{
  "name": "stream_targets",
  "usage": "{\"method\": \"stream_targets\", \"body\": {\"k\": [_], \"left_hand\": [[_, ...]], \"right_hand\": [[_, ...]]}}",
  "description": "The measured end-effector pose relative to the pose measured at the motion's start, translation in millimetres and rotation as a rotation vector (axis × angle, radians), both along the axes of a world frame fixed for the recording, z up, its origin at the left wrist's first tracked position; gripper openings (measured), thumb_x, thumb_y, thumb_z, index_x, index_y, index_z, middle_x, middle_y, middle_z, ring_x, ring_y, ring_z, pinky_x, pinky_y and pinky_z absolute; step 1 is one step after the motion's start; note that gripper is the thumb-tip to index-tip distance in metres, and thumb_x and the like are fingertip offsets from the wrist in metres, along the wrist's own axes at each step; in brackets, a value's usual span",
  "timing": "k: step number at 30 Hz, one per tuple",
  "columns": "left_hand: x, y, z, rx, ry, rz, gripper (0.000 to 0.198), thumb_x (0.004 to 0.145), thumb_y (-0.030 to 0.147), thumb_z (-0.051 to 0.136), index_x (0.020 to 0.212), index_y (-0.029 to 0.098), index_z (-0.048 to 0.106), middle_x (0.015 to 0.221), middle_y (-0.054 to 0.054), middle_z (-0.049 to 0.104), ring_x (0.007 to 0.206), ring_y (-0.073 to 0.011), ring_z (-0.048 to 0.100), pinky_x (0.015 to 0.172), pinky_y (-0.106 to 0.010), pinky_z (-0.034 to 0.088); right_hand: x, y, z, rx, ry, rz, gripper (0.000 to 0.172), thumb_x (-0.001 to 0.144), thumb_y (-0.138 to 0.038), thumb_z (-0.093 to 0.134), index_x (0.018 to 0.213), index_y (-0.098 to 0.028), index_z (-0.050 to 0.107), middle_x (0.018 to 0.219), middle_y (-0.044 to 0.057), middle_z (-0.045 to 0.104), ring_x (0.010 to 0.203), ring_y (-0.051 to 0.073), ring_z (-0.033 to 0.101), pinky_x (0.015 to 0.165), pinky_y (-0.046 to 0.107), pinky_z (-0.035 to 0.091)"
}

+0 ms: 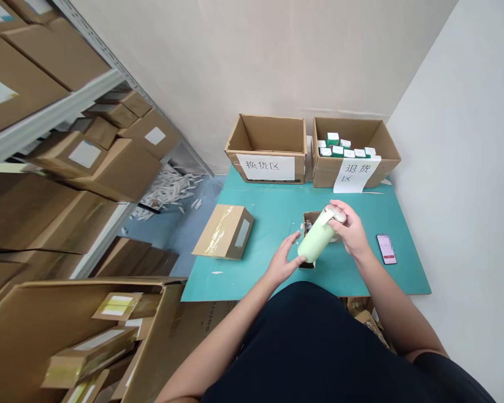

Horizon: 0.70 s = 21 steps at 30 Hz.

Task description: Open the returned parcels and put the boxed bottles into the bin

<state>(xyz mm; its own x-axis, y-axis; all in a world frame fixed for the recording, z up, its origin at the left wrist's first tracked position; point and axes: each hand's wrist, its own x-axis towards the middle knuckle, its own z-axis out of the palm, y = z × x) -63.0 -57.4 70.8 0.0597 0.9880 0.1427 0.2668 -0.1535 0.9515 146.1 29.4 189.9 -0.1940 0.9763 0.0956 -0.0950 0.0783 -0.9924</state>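
Observation:
A pale green tumbler (316, 240) with a silver lid and a light strap tilts above the table, its lid end up and to the right. My right hand (353, 230) is closed around the lid end. By the base, my left hand (282, 262) has its fingers stretched apart, with the thumb at the tumbler's lower edge. Beneath the tumbler stands a small open cardboard box (311, 216), mostly hidden by it; some wrapping shows inside.
On the green table (269, 218) lie a taped carton (222, 229) and a phone (387, 249). Behind stand two labelled open boxes, the left one (273, 134) and the right one (361, 131), which holds several small green-and-white boxes. Shelves of cartons (121, 162) and a large bin (168, 313) flank the left.

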Motion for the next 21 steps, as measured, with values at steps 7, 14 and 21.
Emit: {"method": "stream_targets", "body": {"k": [7,14,21], "left_hand": [[21.9,4.0,17.4,-0.174,-0.410,-0.032,0.090,0.062,0.054,0.088,0.138,0.021,0.052,0.138,-0.015,0.060,0.127,-0.0351,0.057,0.104,-0.048,0.049],[19.2,-3.4,28.7,-0.443,-0.867,-0.313,0.089,0.060,0.057,0.088,0.134,0.020,0.055,0.125,-0.017,0.067,0.109,-0.0362,0.068,0.089,-0.046,0.055],[24.3,-8.8,40.8,-0.479,-0.848,-0.351,0.077,0.071,0.056,0.083,0.134,0.017,0.061,0.130,-0.017,0.067,0.123,-0.0370,0.061,0.101,-0.047,0.049]], "right_hand": [[-23.9,-1.9,14.4,-0.095,0.134,0.059,0.064,0.076,-0.058,0.077,0.130,-0.029,0.057,0.137,0.008,0.063,0.125,0.029,0.059,0.103,0.045,0.052],[-16.4,1.4,2.7,-0.317,0.342,0.346,0.074,0.070,-0.071,0.076,0.125,-0.026,0.060,0.126,0.012,0.070,0.119,0.034,0.064,0.098,0.054,0.054],[-20.8,-1.2,-10.9,-0.368,0.391,0.300,0.063,0.069,-0.067,0.078,0.111,-0.022,0.065,0.113,0.011,0.076,0.108,0.034,0.070,0.098,0.054,0.055]]}}
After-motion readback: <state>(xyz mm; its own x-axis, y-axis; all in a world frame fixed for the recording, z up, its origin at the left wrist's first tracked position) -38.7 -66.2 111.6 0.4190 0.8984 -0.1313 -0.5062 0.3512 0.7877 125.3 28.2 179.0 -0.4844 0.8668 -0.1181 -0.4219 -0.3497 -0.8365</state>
